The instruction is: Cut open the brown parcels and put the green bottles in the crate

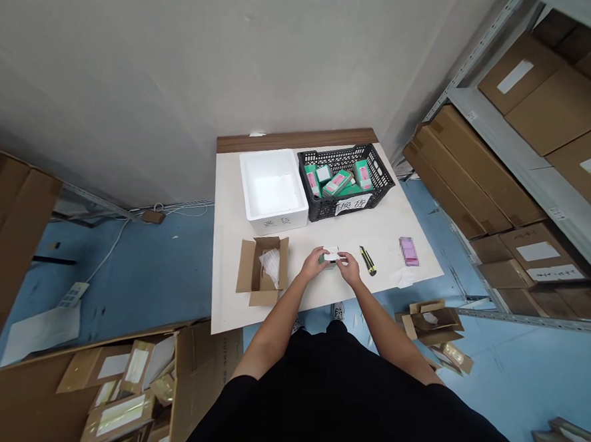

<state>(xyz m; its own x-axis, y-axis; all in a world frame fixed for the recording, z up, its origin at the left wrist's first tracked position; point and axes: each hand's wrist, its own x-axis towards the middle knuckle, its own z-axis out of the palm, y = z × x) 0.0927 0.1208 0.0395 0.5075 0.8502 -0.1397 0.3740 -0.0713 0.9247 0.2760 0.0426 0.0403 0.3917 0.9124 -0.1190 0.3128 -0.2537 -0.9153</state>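
Near the table's front edge, my left hand (313,263) and my right hand (349,269) grip a small white and green box (332,254) from both sides. Its lower part is partly covered by my fingers. To the left stands an open cardboard box (245,274) with its flaps spread and bubble wrap (271,266) inside. A black and yellow utility knife (368,261) lies right of my right hand. Farther back is a black plastic crate (321,210) holding several green, white and pink boxes (338,181). A white foam box (275,221) with handwriting stands beside it.
A pink-purple packet (409,251), blurred in part, lies on the table (229,210) at right. Shelves (529,158) of cardboard cartons rise on the right. A large carton (187,361) full of used boxes sits at lower left. Opened boxes (432,319) lie on the blue floor.
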